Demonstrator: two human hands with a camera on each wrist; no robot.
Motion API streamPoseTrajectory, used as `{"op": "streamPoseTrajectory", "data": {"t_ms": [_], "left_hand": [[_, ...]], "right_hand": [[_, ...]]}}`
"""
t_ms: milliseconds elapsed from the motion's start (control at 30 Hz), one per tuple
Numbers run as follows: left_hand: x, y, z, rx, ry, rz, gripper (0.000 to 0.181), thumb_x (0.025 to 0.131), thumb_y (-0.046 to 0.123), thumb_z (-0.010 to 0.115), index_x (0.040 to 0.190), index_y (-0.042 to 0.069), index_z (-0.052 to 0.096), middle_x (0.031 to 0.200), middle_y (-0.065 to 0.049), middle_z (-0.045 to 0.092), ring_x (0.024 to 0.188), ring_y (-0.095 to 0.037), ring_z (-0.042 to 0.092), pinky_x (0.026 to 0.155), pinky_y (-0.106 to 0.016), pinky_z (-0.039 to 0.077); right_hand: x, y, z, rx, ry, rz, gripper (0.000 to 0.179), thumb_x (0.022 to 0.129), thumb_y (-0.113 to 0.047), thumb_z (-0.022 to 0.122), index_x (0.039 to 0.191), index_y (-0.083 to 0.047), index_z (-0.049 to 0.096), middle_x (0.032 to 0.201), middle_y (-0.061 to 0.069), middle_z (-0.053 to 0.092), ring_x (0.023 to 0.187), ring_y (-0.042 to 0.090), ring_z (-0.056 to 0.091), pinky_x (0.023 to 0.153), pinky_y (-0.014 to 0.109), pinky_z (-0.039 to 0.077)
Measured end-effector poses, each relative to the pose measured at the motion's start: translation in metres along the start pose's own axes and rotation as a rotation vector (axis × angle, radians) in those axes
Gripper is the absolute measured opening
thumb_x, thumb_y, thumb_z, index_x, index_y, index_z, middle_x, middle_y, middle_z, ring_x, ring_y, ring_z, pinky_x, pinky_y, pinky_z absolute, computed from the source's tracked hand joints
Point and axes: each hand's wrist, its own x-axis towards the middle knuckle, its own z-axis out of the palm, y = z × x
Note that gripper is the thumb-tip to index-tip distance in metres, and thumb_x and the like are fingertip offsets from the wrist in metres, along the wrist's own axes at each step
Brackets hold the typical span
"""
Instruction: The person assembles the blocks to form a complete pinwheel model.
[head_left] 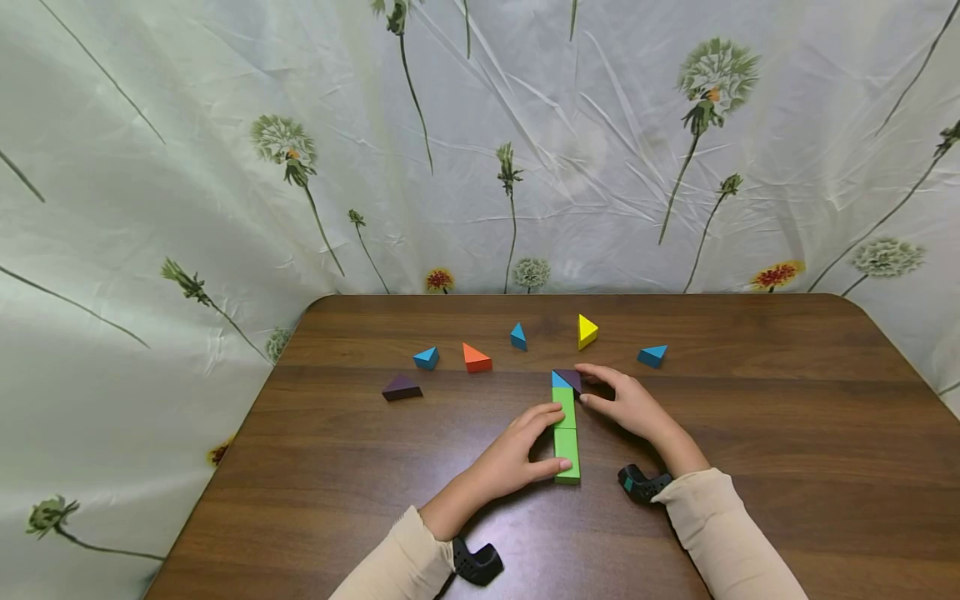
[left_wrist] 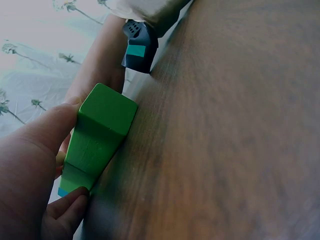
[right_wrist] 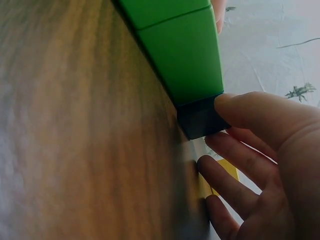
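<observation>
Two green rectangular blocks lie end to end, the near block (head_left: pixel 567 457) and the far block (head_left: pixel 564 408). My left hand (head_left: pixel 517 454) lies along their left side, thumb on the near one, fingertips touching the far one. Beyond them a blue triangular block (head_left: pixel 559 380) and a purple triangular block (head_left: pixel 572 380) sit together, slanted faces meeting. My right hand (head_left: pixel 626 404) pinches the purple triangle between thumb (right_wrist: pixel 235 107) and index finger, its other fingers spread behind. In the right wrist view the purple block (right_wrist: pixel 200 117) borders the green end.
Toward the back of the wooden table (head_left: pixel 787 433) stand a yellow triangle (head_left: pixel 587 332), an orange triangle (head_left: pixel 476 358) and several blue triangles, one at the right (head_left: pixel 652 356). Another purple triangle (head_left: pixel 402 388) lies to the left. A flowered curtain (head_left: pixel 465 208) hangs behind the table.
</observation>
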Motion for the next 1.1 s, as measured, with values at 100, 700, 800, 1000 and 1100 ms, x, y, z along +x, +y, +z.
{"op": "streamPoseTrajectory", "data": {"t_ms": [100, 700, 800, 1000, 1100], "left_hand": [[0.000, 0.000, 0.000, 0.001, 0.001, 0.002, 0.062, 0.085, 0.044, 0.058, 0.133, 0.008, 0.041, 0.139, 0.001, 0.033, 0.128, -0.014, 0.028, 0.100, -0.035, 0.029], [0.000, 0.000, 0.000, -0.005, 0.003, -0.001, 0.062, 0.085, 0.044, 0.057, 0.133, 0.009, 0.041, 0.140, 0.001, 0.032, 0.128, -0.014, 0.028, 0.100, -0.035, 0.029], [0.000, 0.000, 0.000, -0.004, 0.003, -0.002, 0.062, 0.085, 0.044, 0.057, 0.133, 0.009, 0.041, 0.140, 0.001, 0.032, 0.128, -0.014, 0.028, 0.100, -0.036, 0.029], [0.000, 0.000, 0.000, 0.003, 0.009, 0.002, 0.062, 0.085, 0.043, 0.058, 0.133, 0.009, 0.042, 0.139, 0.001, 0.033, 0.127, -0.015, 0.029, 0.100, -0.035, 0.029], [0.000, 0.000, 0.001, 0.004, 0.011, 0.005, 0.062, 0.085, 0.043, 0.058, 0.133, 0.009, 0.042, 0.139, 0.001, 0.033, 0.127, -0.015, 0.029, 0.100, -0.035, 0.029]], "right_hand": [[0.000, 0.001, 0.000, -0.003, 0.000, 0.002, 0.048, 0.087, -0.019, 0.061, 0.130, -0.006, 0.046, 0.123, 0.016, 0.051, 0.113, 0.032, 0.046, 0.093, 0.052, 0.033], [0.000, -0.011, -0.013, 0.021, 0.052, -0.014, 0.056, 0.087, -0.021, 0.061, 0.134, -0.003, 0.037, 0.129, 0.016, 0.045, 0.114, 0.035, 0.043, 0.093, 0.051, 0.033], [0.000, -0.014, -0.019, 0.011, 0.081, -0.024, 0.057, 0.087, -0.023, 0.061, 0.134, -0.003, 0.037, 0.130, 0.016, 0.044, 0.116, 0.033, 0.041, 0.095, 0.049, 0.032], [-0.002, -0.015, -0.034, -0.036, 0.177, -0.056, 0.056, 0.085, -0.023, 0.063, 0.133, -0.003, 0.040, 0.129, 0.016, 0.045, 0.117, 0.033, 0.039, 0.092, 0.051, 0.032], [-0.003, -0.014, -0.043, -0.054, 0.220, -0.063, 0.056, 0.085, -0.022, 0.063, 0.133, -0.004, 0.041, 0.129, 0.017, 0.045, 0.117, 0.035, 0.038, 0.091, 0.054, 0.032]]}}
